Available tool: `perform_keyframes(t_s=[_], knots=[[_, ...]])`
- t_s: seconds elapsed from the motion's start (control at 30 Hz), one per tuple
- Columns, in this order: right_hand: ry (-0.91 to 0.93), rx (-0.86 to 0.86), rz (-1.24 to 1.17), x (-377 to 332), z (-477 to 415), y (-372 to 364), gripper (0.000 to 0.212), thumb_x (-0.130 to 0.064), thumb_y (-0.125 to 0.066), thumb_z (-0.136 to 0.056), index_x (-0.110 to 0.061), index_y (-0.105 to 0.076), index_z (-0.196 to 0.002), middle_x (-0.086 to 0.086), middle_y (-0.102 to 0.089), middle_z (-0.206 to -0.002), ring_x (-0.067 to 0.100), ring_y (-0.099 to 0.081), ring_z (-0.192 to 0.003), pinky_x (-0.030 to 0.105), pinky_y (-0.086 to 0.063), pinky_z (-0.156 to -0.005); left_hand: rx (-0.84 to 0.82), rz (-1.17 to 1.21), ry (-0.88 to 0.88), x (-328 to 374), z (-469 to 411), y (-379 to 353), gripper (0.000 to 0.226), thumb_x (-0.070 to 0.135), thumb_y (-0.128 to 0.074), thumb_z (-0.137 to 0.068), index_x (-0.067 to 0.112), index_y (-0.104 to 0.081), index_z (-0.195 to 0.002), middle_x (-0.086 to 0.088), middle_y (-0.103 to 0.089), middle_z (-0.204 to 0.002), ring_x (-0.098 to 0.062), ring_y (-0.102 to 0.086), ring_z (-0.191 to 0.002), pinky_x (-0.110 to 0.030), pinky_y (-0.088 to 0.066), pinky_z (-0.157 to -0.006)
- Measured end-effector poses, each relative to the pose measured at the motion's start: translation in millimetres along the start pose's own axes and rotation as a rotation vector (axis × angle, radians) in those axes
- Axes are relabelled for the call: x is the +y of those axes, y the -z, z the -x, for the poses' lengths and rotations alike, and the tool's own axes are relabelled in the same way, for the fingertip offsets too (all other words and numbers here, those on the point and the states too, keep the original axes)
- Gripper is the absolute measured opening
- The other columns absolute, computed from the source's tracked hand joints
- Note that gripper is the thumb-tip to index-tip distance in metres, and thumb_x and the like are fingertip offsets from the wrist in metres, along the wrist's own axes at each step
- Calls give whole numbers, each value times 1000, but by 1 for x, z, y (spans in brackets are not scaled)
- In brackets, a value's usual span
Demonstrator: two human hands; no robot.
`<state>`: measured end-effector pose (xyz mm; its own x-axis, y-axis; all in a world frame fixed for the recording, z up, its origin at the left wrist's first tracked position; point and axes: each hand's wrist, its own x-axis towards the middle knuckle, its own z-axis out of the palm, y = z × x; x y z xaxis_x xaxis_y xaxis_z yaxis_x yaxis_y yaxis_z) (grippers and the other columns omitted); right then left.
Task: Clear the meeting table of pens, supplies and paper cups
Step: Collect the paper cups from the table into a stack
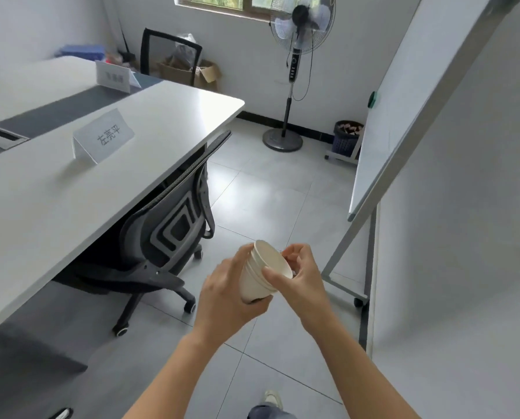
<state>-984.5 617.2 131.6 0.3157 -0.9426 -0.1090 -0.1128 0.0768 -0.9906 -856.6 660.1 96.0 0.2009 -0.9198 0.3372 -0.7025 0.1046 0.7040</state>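
A nested stack of white paper cups is held over the tiled floor, tilted with the open mouth pointing up and to the right. My left hand wraps around the lower part of the stack from the left. My right hand pinches the rim of the top cup, thumb on the near edge and fingers at the far edge. The white meeting table lies to the left with two name cards standing on it.
A black office chair is tucked under the table edge just left of my hands. A standing fan, a dark waste basket and a whiteboard on a wheeled stand stand ahead and to the right. Cardboard boxes sit in the far corner.
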Motion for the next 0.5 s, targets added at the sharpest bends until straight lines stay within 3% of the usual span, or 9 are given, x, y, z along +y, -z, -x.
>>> perform_keyframes(t_s=[0.1,0.23,0.37,0.5], knots=[[19,-65,12,-11,-55,16,42,-39,-69,-53,-30,-41,-84,11,-55,-103,15,-52,-90,26,-48,-71,45,-40,32,0,-47,-12,74,47,-60,-58,30,-34,-126,-2,-64,-94,-21,-61,-80,-42,-55,-66],[50,-165,30,-22,-124,22,36,-32,-67,-60,-29,-40,-84,15,-54,-108,17,-52,-92,22,-46,-67,124,-82,95,-8,-101,-18,74,48,-59,-58,31,-34,-126,1,-63,-98,-16,-58,-83,-40,-54,-72],[114,-233,24,-43,-188,5,36,-38,-65,-59,-32,-40,-83,6,-54,-101,19,-53,-96,19,-46,-62,218,-179,127,-25,-147,-2,70,48,-57,-59,31,-36,-124,1,-63,-96,-20,-60,-84,-42,-53,-72],[171,-316,-49,-81,-260,-27,29,-33,-62,-63,-33,-42,-83,6,-52,-104,20,-55,-96,17,-47,-58,325,-203,213,-46,-199,32,66,53,-50,-56,40,-33,-119,12,-52,-95,-14,-52,-85,-33,-43,-77]])
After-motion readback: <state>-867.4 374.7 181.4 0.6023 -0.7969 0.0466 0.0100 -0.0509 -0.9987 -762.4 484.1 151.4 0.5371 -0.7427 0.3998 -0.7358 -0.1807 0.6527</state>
